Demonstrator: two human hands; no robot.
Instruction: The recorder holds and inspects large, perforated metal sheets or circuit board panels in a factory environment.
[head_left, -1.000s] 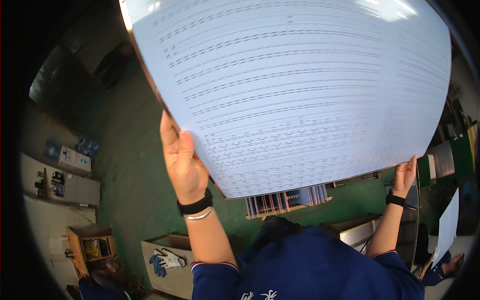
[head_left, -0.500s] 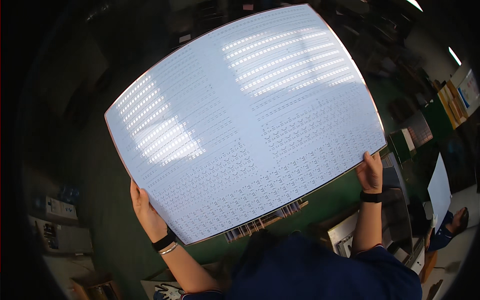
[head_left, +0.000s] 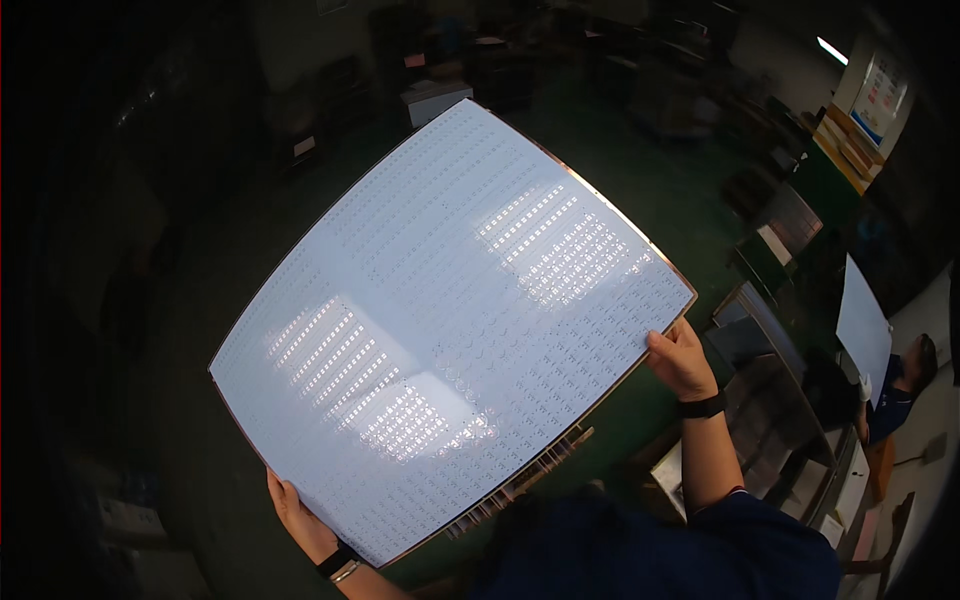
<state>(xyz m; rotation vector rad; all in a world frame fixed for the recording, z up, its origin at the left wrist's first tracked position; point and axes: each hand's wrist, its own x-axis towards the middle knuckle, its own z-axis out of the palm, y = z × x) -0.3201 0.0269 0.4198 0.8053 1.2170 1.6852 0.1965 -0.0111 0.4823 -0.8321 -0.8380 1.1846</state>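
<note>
A large pale-blue circuit board panel (head_left: 400, 290) is held up, tilted, between my two hands. Rows of small metallic pads and marks cover its face, and bright reflections lie on it in two patches. My left hand (head_left: 303, 522) grips the lower left edge, thumb on the face and the other fingers mostly hidden behind. At the lower right corner, my right hand (head_left: 682, 362) pinches the edge in the same way, its thumb on the front. Each wrist wears a black band; the left one also has a silvery bangle.
A slatted rack (head_left: 520, 483) shows under the panel's lower edge. To the right stand dark upright sheets (head_left: 775, 395) on a bench. Beyond them, another person with a gloved hand (head_left: 864, 388) holds a similar pale panel (head_left: 865, 330). Green floor (head_left: 610, 130) lies ahead.
The panel has swung down and to the left in view and is turned more steeply, its top corner lower. Both hands moved with it, keeping their grip; the reflections shifted down the face.
</note>
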